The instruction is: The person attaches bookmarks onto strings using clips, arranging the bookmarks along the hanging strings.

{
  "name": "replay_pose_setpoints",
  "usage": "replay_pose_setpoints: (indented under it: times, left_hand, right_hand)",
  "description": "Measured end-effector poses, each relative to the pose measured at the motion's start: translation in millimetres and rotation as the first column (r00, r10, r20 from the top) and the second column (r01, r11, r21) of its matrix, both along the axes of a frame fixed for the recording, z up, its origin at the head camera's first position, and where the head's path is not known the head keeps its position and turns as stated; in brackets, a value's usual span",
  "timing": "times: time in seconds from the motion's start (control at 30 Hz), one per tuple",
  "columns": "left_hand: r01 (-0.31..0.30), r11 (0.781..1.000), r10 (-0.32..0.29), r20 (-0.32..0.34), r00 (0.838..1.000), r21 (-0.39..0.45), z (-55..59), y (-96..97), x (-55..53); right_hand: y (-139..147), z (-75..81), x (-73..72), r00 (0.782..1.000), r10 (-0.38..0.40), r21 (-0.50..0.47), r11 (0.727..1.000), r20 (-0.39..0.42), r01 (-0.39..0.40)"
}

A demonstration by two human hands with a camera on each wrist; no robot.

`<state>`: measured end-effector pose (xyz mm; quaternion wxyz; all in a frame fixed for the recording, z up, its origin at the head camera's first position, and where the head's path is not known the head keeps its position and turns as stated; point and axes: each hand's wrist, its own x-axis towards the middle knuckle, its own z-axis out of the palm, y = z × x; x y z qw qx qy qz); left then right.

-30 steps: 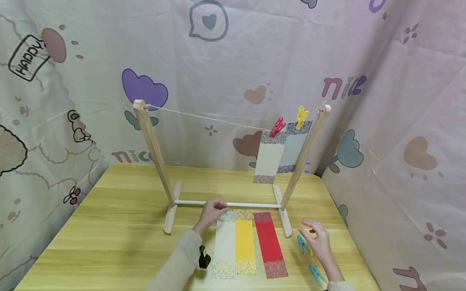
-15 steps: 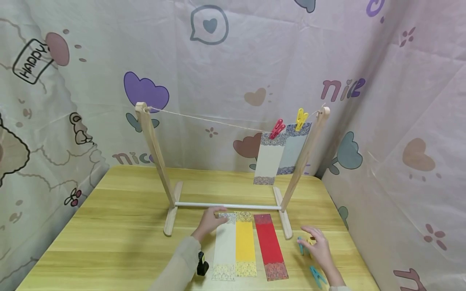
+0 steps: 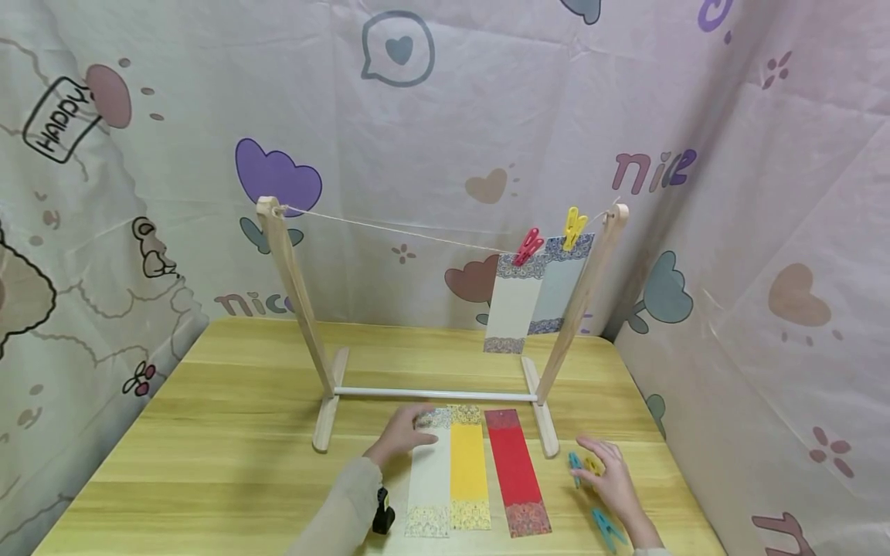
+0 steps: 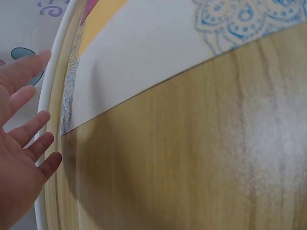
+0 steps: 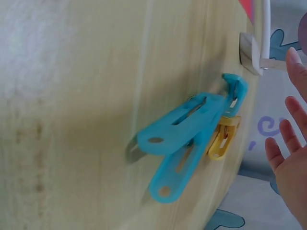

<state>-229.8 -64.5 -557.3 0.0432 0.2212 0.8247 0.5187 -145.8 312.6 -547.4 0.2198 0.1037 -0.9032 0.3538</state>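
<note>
With the left hand [image 3: 399, 437] spread at the white card [image 3: 429, 483], well inside the worktop's right edge [image 3: 684, 494], and the right hand [image 3: 615, 483] loosely parted by the blue clips [image 5: 189, 127], a clumsy pinch could skew the yellow card [image 3: 469, 467].

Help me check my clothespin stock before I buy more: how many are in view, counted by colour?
Blue: 2, the nearer blue clothespin and the farther blue clothespin
Yellow: 2, the upper yellow clothespin and the lower yellow clothespin
Red: 1, the red clothespin
Total: 5
</note>
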Motion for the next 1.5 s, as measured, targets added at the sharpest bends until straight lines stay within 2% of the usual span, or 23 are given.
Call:
replay_pose_setpoints:
  times: [0.13,0.27,0.37,0.47,0.63,0.73,0.9,1.07,1.3,1.5]
  left_hand:
    - [-0.005,0.996,0.000,-0.053,0.999,-0.091,-3.8,-0.2,-0.7]
    - [0.012,0.975,-0.033,-0.094,0.995,-0.221,-8.3,-2.3,0.2]
    - [0.033,0.951,-0.068,-0.105,0.992,-0.306,-9.9,-3.6,1.2]
    - [0.044,0.935,-0.082,-0.094,0.992,-0.353,-9.9,-4.0,2.1]
    - [0.048,0.910,-0.088,-0.080,0.993,-0.411,-7.8,-3.2,3.8]
    - [0.046,0.896,-0.089,-0.077,0.993,-0.443,-6.3,-2.4,4.7]
    - [0.056,0.886,-0.094,-0.061,0.994,-0.460,-3.3,-2.1,7.2]
    - [0.065,0.882,-0.099,-0.050,0.994,-0.466,-2.6,-2.2,8.8]
    - [0.056,0.876,-0.102,-0.072,0.992,-0.479,-0.6,-1.8,8.2]
    - [0.042,0.883,-0.095,-0.091,0.991,-0.468,1.4,-4.2,7.4]
  right_hand:
    - [1.9,-1.7,0.4,0.999,0.003,0.007,1.000,0.052,-0.004]
    - [5.0,-3.7,-1.3,0.988,0.037,-0.020,0.999,0.149,-0.034]
    - [6.9,-5.2,-2.6,0.969,0.087,-0.074,0.995,0.231,-0.072]
    - [7.8,-5.4,-2.8,0.945,0.112,-0.101,0.991,0.309,-0.084]
    - [9.9,-4.6,-3.7,0.910,0.121,-0.093,0.991,0.396,-0.092]
    - [11.5,-4.2,-5.0,0.897,0.130,-0.076,0.991,0.423,-0.108]
    - [14.2,-5.3,-7.6,0.885,0.138,-0.050,0.990,0.445,-0.130]
    - [14.5,-7.3,-10.4,0.873,0.121,-0.033,0.992,0.473,-0.120]
    - [14.5,-9.6,-11.9,0.883,0.122,0.003,0.990,0.453,-0.138]
    - [14.1,-10.3,-10.3,0.882,0.110,0.015,0.991,0.458,-0.132]
